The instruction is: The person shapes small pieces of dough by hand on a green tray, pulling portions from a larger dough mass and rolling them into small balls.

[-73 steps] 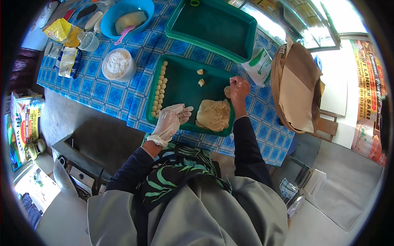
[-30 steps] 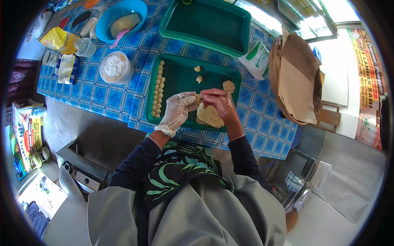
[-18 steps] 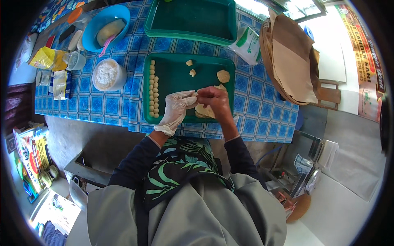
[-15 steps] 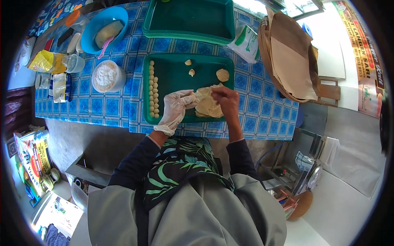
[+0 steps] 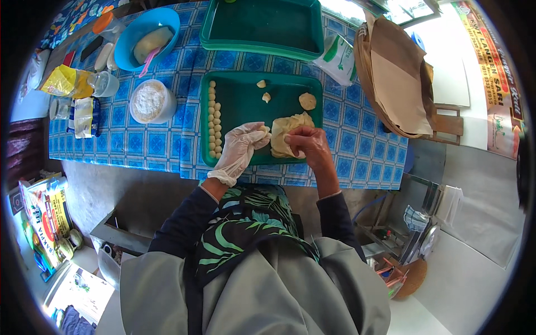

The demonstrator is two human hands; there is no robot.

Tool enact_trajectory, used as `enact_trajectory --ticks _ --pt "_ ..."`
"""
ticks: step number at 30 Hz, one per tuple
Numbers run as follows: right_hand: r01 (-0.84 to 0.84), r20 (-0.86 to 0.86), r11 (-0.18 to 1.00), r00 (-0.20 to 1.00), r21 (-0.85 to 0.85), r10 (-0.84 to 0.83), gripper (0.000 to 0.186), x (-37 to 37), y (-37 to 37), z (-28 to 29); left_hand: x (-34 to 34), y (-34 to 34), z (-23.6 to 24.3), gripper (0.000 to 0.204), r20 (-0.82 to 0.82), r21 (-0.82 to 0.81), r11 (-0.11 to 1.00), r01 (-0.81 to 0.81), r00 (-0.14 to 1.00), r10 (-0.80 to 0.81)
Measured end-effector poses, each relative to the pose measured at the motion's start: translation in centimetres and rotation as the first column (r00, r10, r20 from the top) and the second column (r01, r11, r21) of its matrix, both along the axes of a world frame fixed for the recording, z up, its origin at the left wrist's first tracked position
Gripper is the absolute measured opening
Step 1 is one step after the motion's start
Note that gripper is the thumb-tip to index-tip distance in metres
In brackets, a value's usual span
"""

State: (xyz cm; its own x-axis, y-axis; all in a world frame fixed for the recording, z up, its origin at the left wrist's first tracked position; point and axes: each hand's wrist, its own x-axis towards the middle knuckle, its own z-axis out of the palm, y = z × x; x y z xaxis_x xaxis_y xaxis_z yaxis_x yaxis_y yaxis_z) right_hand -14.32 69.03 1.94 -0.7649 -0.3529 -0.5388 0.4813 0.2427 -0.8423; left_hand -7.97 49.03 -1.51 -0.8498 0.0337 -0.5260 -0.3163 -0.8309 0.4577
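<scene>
My left hand (image 5: 240, 149), in a thin clear glove, pinches a small piece of pale dough (image 5: 264, 129) over a green tray (image 5: 240, 100). My bare right hand (image 5: 314, 146) has its fingertips drawn together above a crumpled, pale sheet of dough (image 5: 285, 125); what lies between them, if anything, is too small to make out. Small round dough balls (image 5: 211, 120) line the tray's left side. A flat round piece of dough (image 5: 307, 101) lies at the far right of the tray, and two little dough lumps (image 5: 266, 97) sit near its middle.
Beyond the tray stand more stacked green trays (image 5: 262, 28). On the left are a tub of white powder (image 5: 148, 101) and a blue bowl (image 5: 127, 51) with dough in it. A white plastic packet (image 5: 338, 60) and a woven round tray with brown paper (image 5: 399, 78) are at the right.
My right hand has moved slightly right and nearer to me, away from my left hand. The view has shifted a little, so the tray appears farther right.
</scene>
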Motion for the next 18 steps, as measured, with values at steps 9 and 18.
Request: enact_trajectory --ticks 9,18 --pt "0.275 0.104 0.753 0.958 -0.598 -0.267 0.014 1.8 -1.7 3.2 0.2 -0.6 0.8 0.025 0.004 -0.164 0.983 0.088 0.996 -0.089" --pt "0.035 -0.090 0.533 0.974 -0.845 -0.206 0.016 -0.3 -2.9 7.9 -0.1 -0.3 1.2 0.019 -0.075 -0.160 0.987 0.027 0.996 -0.040"
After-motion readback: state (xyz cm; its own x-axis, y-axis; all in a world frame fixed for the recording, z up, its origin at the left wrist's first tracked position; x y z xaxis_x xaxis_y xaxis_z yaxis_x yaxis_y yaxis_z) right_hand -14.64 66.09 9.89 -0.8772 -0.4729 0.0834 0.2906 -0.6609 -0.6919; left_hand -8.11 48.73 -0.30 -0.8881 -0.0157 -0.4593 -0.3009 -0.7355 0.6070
